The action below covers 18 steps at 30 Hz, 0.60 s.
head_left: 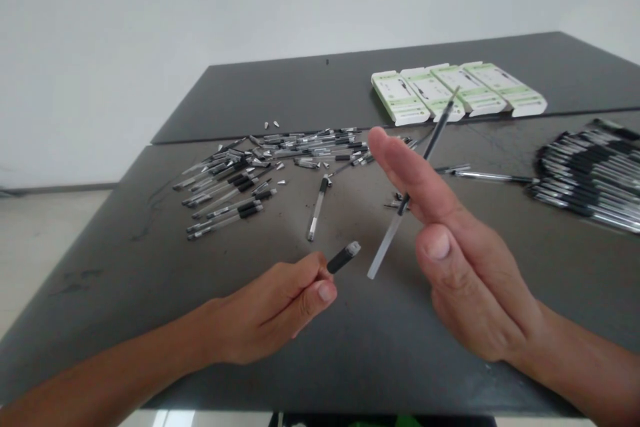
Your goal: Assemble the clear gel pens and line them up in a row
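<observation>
My left hand (280, 310) is closed round a pen barrel (344, 257), whose black grip and clear open end stick out past the thumb. To its right, my right hand (460, 260) has its fingers stretched out together, with a pen refill (387, 243) held slanting at them. The refill's pale tube hangs down toward the left hand, and its dark ink part and tip point up and away. How the fingers pinch it is partly hidden. Barrel and refill are apart. Beyond the hands, a single pen barrel (316, 213) lies on the dark table (150, 320).
A loose heap of pen barrels and parts (310, 145) covers the middle and left of the table. Small silvery cone tips (276, 124) lie about it. Stacked pens (590, 177) lie at the right. Green and white boxes (400, 99) lie flat at the back.
</observation>
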Each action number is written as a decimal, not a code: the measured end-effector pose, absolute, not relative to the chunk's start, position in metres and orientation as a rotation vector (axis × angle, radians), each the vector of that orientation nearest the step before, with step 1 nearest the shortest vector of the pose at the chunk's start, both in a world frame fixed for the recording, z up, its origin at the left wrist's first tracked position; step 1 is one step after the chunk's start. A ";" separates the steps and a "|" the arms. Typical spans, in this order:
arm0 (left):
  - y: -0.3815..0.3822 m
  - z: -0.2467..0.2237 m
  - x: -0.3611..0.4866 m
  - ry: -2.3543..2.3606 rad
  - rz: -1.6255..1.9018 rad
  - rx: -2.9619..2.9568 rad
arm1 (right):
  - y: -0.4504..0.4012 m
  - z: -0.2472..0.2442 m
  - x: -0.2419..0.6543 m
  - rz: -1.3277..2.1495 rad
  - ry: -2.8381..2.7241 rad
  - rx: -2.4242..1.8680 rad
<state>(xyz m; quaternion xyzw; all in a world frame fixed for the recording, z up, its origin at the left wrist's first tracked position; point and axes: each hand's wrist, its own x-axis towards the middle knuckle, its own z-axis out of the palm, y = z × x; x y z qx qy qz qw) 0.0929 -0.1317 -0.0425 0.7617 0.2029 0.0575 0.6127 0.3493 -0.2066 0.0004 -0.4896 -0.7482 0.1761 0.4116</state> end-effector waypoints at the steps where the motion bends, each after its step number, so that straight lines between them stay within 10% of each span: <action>1: -0.132 -0.042 0.094 0.464 0.138 1.774 | -0.206 0.001 0.349 0.426 -1.884 -1.250; 18: -0.134 -0.039 0.096 0.405 0.150 1.840 | -0.197 0.001 0.346 0.297 -1.911 -1.224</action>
